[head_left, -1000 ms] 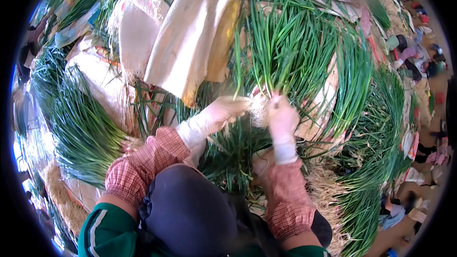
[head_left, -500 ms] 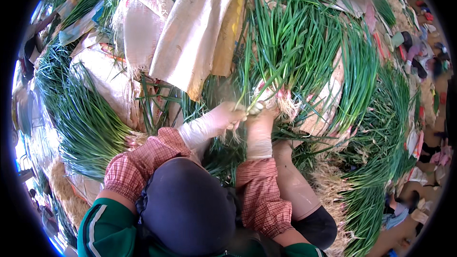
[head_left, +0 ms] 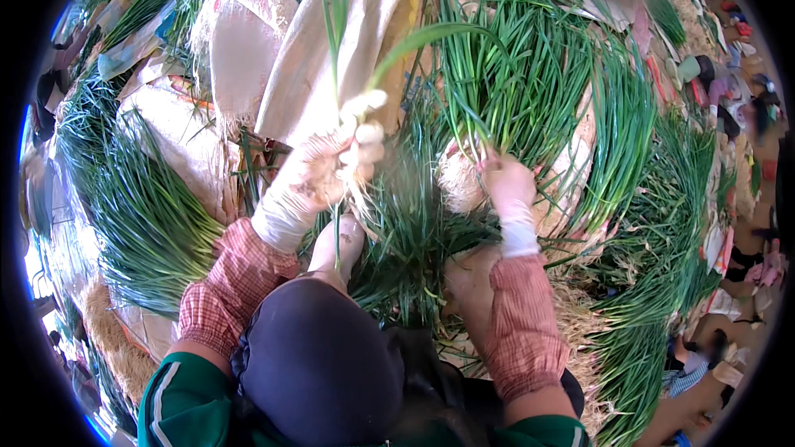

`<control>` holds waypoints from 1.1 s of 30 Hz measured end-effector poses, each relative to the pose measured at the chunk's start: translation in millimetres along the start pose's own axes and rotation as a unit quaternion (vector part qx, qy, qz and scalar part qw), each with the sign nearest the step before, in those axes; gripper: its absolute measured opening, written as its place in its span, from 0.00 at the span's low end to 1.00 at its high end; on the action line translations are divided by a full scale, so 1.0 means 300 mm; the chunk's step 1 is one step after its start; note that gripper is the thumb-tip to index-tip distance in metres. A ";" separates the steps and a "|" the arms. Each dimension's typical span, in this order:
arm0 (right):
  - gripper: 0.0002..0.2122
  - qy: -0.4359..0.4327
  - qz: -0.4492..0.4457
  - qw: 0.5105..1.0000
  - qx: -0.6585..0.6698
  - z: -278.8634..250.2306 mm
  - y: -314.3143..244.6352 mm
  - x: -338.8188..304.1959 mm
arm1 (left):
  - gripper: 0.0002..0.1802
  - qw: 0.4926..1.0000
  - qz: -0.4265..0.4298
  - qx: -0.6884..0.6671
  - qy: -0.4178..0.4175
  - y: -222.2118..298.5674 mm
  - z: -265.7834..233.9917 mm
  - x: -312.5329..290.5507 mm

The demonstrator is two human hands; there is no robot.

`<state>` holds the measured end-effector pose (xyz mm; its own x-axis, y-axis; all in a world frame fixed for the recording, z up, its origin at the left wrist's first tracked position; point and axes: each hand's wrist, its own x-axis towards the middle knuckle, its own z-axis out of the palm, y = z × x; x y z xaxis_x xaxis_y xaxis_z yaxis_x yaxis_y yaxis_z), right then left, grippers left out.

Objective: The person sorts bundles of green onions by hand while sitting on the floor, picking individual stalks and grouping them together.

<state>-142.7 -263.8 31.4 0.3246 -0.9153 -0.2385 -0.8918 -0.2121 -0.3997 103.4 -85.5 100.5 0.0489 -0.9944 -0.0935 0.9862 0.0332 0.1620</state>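
Observation:
Over a dark green litter of leaves, my left hand [head_left: 319, 167], in a pale thin glove, is closed round a green onion [head_left: 334, 62]. Its leaves rise above the fingers and pale roots hang below them. My right hand [head_left: 508, 184], also gloved, is at the root end of a large bunch of green onions [head_left: 517, 66], beside a pale clump of roots [head_left: 461, 180]. The right fingers are pressed together at the pinkish stem bases; how many stems they pinch is hidden.
Another green onion bunch [head_left: 157, 207] lies at left. Empty-looking woven sacks [head_left: 319, 58] lie ahead. More green onions [head_left: 662, 273] are heaped at right, with a pile of loose roots [head_left: 571, 314] near my leg. People and scattered items show at the far right edge.
My hands were together in the middle over a green onion. Now the left has moved left with a green onion, and the right has moved right to the large bunch's root end.

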 end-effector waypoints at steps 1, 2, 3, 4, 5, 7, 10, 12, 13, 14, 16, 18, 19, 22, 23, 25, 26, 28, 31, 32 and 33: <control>0.11 0.015 0.014 0.993 0.118 -0.045 0.047 -0.009 | 0.21 0.997 -0.037 -0.025 0.069 -0.054 0.009 0.036; 0.08 0.051 0.051 0.956 0.284 -0.092 0.016 -0.030 | 0.19 0.995 -0.063 -0.055 0.056 -0.058 -0.033 0.032; 0.08 0.031 0.082 0.816 0.572 -0.090 -0.035 -0.073 | 0.16 0.992 -0.088 -0.084 0.043 -0.071 -0.100 0.030; 0.08 -0.016 0.070 0.875 0.479 -0.047 -0.036 -0.089 | 0.15 0.990 -0.102 -0.078 0.059 -0.095 -0.140 0.032; 0.08 -0.043 0.057 0.926 0.370 -0.046 -0.009 -0.106 | 0.14 0.987 -0.129 -0.079 0.056 -0.146 -0.150 0.076; 0.07 -0.061 0.061 0.921 0.379 0.026 -0.111 -0.209 | 0.18 0.966 -0.166 0.107 0.165 -0.196 -0.172 0.084; 0.14 -0.257 0.008 0.910 0.325 0.077 -0.212 -0.331 | 0.17 0.935 -0.186 0.233 0.190 -0.242 -0.268 0.059; 0.20 -0.297 0.023 0.890 0.345 0.114 -0.189 -0.318 | 0.16 0.947 -0.204 0.179 0.174 -0.235 -0.300 0.036; 0.22 -0.243 -0.007 0.891 0.384 0.138 -0.168 -0.303 | 0.16 0.929 -0.197 0.223 0.222 -0.235 -0.298 0.034; 0.22 -0.244 0.024 0.814 0.527 0.142 -0.198 -0.284 | 0.15 0.931 -0.177 0.202 0.248 -0.241 -0.279 0.033; 0.17 -0.212 0.039 0.786 0.579 0.270 -0.161 -0.172 | 0.14 0.932 -0.141 0.159 0.295 -0.268 -0.234 0.046; 0.13 -0.171 0.110 0.758 0.620 0.304 -0.217 -0.130 | 0.12 0.916 -0.166 0.219 0.293 -0.263 -0.236 0.026; 0.12 -0.128 0.160 0.769 0.606 0.290 -0.259 -0.131 | 0.11 0.907 -0.178 0.252 0.286 -0.262 -0.223 0.023; 0.12 0.044 0.198 0.822 0.533 0.312 -0.291 -0.106 | 0.09 0.879 -0.170 0.331 0.297 -0.282 -0.231 0.035; 0.12 0.092 0.230 0.815 0.523 0.316 -0.273 -0.095 | 0.09 0.868 -0.172 0.352 0.305 -0.284 -0.237 0.034; 0.13 0.075 0.192 0.841 0.500 0.323 -0.224 -0.105 | 0.08 0.845 -0.164 0.383 0.336 -0.303 -0.237 0.039; 0.14 0.068 0.118 0.885 0.445 0.365 -0.222 -0.118 | 0.08 0.831 -0.159 0.397 0.357 -0.306 -0.245 0.030; 0.16 0.008 0.015 0.932 0.363 0.422 -0.228 -0.147 | 0.07 0.824 -0.167 0.415 0.349 -0.293 -0.281 0.008; 0.12 -0.077 0.205 0.806 0.550 0.365 -0.270 -0.197 | 0.07 0.869 -0.162 0.360 0.299 -0.280 -0.257 0.009; 0.12 -0.114 0.234 0.785 0.562 0.352 -0.269 -0.206 | 0.07 0.894 -0.154 0.320 0.275 -0.273 -0.250 0.014; 0.12 -0.141 0.166 0.847 0.484 0.394 -0.228 -0.197 | 0.07 0.916 -0.145 0.279 0.249 -0.267 -0.241 0.016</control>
<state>-63.8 -154.8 -31.7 0.2910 -0.7224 -0.6272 -0.3161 0.5462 -0.7757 36.0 -85.6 16.1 0.0015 -0.7795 -0.6264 0.7417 -0.4193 0.5236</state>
